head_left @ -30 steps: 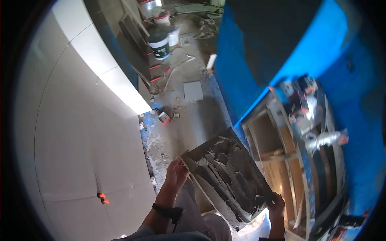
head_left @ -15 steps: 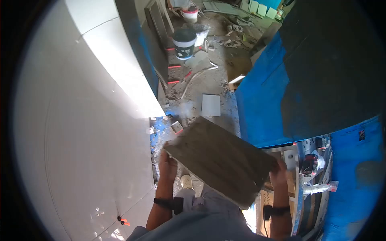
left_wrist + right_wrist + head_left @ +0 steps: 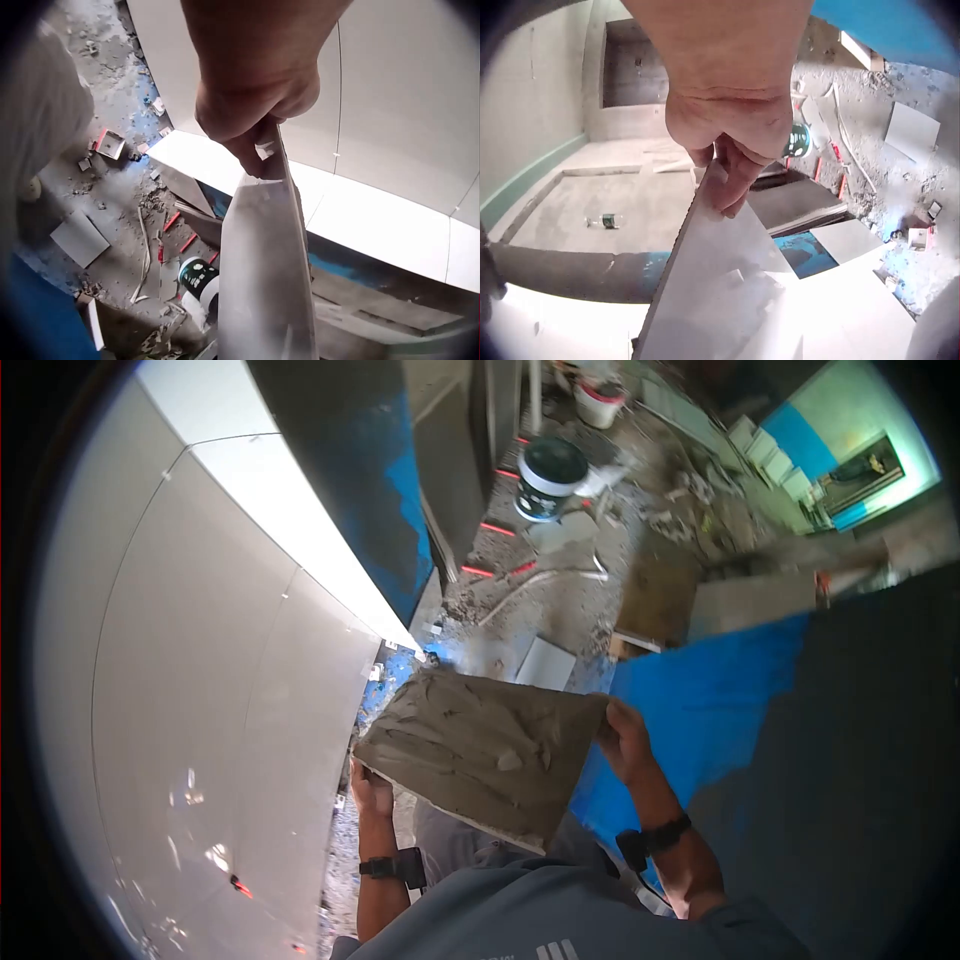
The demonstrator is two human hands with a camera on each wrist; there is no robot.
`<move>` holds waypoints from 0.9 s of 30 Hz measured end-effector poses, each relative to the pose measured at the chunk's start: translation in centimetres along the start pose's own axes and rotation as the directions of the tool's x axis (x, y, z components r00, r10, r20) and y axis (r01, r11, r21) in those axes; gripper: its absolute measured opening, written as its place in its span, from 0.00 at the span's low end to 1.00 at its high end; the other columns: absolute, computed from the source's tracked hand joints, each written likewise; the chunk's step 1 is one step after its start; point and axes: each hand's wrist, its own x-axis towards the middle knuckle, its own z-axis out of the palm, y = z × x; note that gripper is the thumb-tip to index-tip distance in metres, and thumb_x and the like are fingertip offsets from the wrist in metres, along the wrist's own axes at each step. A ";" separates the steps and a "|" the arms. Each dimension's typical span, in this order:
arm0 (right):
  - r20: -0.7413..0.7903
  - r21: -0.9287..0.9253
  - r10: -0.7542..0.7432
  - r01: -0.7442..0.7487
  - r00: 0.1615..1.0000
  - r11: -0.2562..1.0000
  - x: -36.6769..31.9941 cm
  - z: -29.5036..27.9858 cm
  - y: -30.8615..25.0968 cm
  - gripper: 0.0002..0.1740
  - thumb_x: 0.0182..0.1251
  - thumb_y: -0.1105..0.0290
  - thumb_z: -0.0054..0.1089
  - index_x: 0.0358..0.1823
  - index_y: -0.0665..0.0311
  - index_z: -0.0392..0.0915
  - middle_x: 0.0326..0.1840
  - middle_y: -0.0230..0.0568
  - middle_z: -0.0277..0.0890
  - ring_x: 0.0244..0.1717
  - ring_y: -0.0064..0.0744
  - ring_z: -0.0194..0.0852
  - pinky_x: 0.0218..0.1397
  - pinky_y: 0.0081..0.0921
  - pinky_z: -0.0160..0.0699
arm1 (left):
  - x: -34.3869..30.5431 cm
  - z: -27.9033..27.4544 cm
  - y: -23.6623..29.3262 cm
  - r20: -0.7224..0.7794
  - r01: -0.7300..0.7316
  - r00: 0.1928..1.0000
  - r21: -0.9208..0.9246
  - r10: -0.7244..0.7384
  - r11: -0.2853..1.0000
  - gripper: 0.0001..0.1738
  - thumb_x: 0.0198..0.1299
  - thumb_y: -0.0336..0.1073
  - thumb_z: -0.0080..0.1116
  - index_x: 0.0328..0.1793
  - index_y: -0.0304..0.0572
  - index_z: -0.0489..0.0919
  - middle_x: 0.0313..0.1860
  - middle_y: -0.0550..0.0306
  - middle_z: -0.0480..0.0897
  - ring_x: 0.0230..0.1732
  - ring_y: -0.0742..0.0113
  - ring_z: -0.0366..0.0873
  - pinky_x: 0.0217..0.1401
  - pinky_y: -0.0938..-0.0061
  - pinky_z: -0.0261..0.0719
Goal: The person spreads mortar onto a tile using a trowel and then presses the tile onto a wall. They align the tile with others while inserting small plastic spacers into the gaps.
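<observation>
A wall tile (image 3: 480,750), its upper face spread with wet grey-brown mortar, hangs between both hands in front of the torso. My left hand (image 3: 372,790) pinches its left edge near a corner, and my right hand (image 3: 625,740) holds the right far corner. Seen in the left wrist view, the tile's smooth pale face (image 3: 259,255) points down, with the left hand's (image 3: 255,112) fingers bent under the rim. The right wrist view has the right hand (image 3: 727,131) gripping the opposite edge, fingertips on the smooth face.
To the left rises a wall of large glossy tiles (image 3: 230,690) with a small red clip (image 3: 238,885). A blue and dark wall (image 3: 690,710) flanks the right. Ahead on the debris-strewn floor are a dark bucket (image 3: 550,475), a loose white tile (image 3: 545,663) and red strips (image 3: 478,571).
The head view has swung rightward, and the shelf at the right has left it. Both hands carry the tile leftward in view; the right hand is now higher than the left.
</observation>
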 end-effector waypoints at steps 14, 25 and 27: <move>0.104 -0.371 -0.024 0.061 0.994 0.927 15.3 5.6 -8.1 0.17 0.74 0.68 0.54 0.58 0.70 0.73 0.52 0.40 0.78 0.50 0.28 0.79 0.51 0.27 0.82 | 8.6 0.3 -12.3 -0.259 -0.113 0.965 -0.230 0.051 0.967 0.23 0.77 0.46 0.38 0.64 0.38 0.74 0.61 0.51 0.79 0.62 0.58 0.75 0.69 0.62 0.70; 0.373 -0.681 -0.224 0.430 0.900 0.593 34.8 8.1 -9.6 0.14 0.69 0.70 0.61 0.51 0.69 0.75 0.43 0.33 0.76 0.44 0.22 0.75 0.48 0.23 0.79 | 23.0 3.1 -23.1 -0.231 -0.261 0.956 -0.384 0.182 0.886 0.23 0.78 0.47 0.38 0.65 0.39 0.72 0.59 0.54 0.78 0.62 0.60 0.73 0.70 0.63 0.68; 0.522 -0.652 -0.300 0.601 0.798 0.463 39.3 7.2 -8.8 0.16 0.67 0.73 0.64 0.53 0.71 0.75 0.43 0.32 0.76 0.43 0.21 0.75 0.48 0.22 0.78 | 27.3 3.0 -25.3 -0.229 -0.273 0.954 -0.401 0.193 0.874 0.24 0.78 0.48 0.37 0.64 0.38 0.72 0.59 0.54 0.78 0.62 0.61 0.73 0.71 0.63 0.66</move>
